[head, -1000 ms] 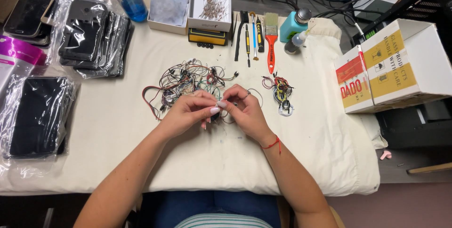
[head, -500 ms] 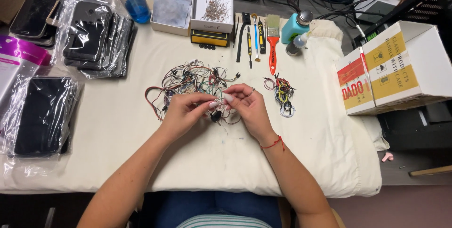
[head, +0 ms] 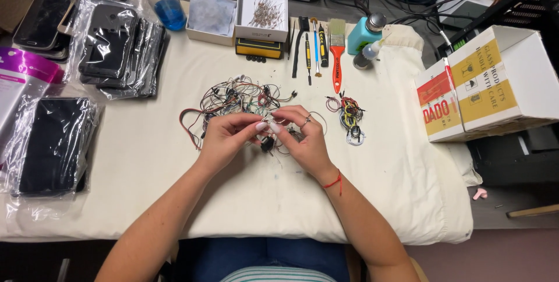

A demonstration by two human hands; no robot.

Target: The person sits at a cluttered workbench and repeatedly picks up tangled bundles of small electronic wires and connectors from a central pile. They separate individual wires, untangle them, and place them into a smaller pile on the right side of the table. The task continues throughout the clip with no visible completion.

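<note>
Tabletop (head: 145,200) comes first, because it is the biggest thing we see. A pale cloth covers it, and the cloth hangs over the right end. If we tug it, the small things on top can slide.

Next comes the cardboard box (head: 495,84) at the right end. It sits partly past the cloth's corner, so a bump from our elbow could tip it.

On the left lie bagged phones (head: 55,142) in crinkly clear plastic. They are well apart from our hands, so we think they are safe.

In the middle sits the wire tangle (head: 239,98), full of thin red, black and white wires. Our left hand (head: 224,139) and right hand (head: 305,142) meet just in front of it. Each grip is pressed together, pinching a thin wire piece (head: 269,126) that runs back into the tangle. If we pull too hard, we think the wire can snap, or the whole tangle can drag toward us.

A small wire bundle (head: 349,116) lies just beside our right hand. A loose loop could catch it and mix the two piles.

Smallest are the tiny parts in the open white box (head: 262,11) at the back. A knock would scatter them.
</note>
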